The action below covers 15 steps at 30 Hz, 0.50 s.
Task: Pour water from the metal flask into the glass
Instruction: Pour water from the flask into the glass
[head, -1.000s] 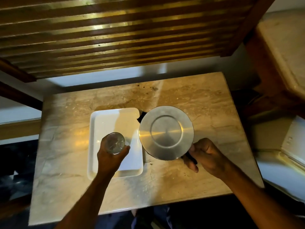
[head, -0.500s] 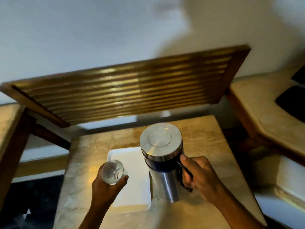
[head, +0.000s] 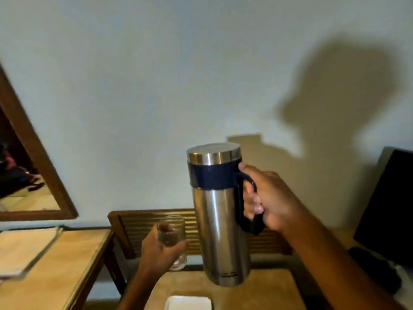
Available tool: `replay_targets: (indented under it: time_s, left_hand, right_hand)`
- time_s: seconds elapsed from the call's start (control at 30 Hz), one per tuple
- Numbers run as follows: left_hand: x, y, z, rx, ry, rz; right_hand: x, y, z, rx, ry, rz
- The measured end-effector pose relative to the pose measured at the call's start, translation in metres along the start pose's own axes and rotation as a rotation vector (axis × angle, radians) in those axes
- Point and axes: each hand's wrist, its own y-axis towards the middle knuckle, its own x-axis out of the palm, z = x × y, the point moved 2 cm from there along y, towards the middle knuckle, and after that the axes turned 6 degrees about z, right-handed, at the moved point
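The metal flask (head: 220, 220) is held upright above the tabletop (head: 263, 294) by the right hand (head: 268, 198) closed on its handle, the glass (head: 172, 238) clasped beside it by the left hand (head: 158, 249); a slow tilt over the rim is advised.

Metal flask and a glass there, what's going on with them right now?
A person is getting ready to pour. The right hand holds the metal flask by its dark blue handle, lifted off the marble table and close to upright, lid on. The left hand holds an empty-looking clear glass just left of the flask, also raised. No water is flowing. A white tray sits on the table below.
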Motion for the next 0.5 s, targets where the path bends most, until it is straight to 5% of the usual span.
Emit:
replay_targets:
  time_s: [0.27, 0.5]
  left_hand:
    - [-0.038, 0.05, 0.095, 0.161, -0.008, 0.045]
    - [-0.045, 0.056, 0.099, 0.155, -0.024, 0.064]
  right_hand:
    - [0.035, 0.017, -0.085, -0.01, -0.216, -0.203]
    - [0.062, 0.029, -0.101, 0.024, -0.522, -0.282]
